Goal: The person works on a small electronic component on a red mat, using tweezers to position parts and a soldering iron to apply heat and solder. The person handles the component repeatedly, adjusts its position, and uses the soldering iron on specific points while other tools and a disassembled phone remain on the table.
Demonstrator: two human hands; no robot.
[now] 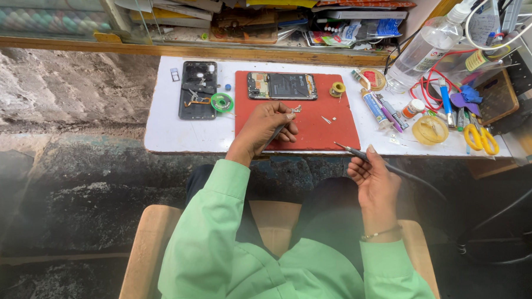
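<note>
Nearest the camera are two light green sleeves point(216, 245) of the person sitting at the bench. A little farther, on the right, the right hand point(374, 178) is closed around a thin black soldering iron with a dark cord point(366, 158). Its sharp tip points left, just at the near edge of the flat red rubber work mat point(330, 132). This tool looks light and stiff, and its tip may be hot, so the safe place to hold it is the dark handle, where the fingers are now.

On the left, the left hand point(264, 127) rests on the red mat and pinches thin metal tweezers point(277, 131). They look light and springy. Beside them lie tiny silver screws point(327, 119), which could easily roll away.

Farther back on the mat lies an opened phone with its insides showing point(281, 86). It looks easy to break, so it should be held by its edges. Left of it, on the white table top point(165, 132), lie a black phone back cover point(197, 90) and a small green roll of solder wire point(222, 102). Far right sit yellow-handled scissors point(481, 139) and a clear plastic bottle point(424, 46).
</note>
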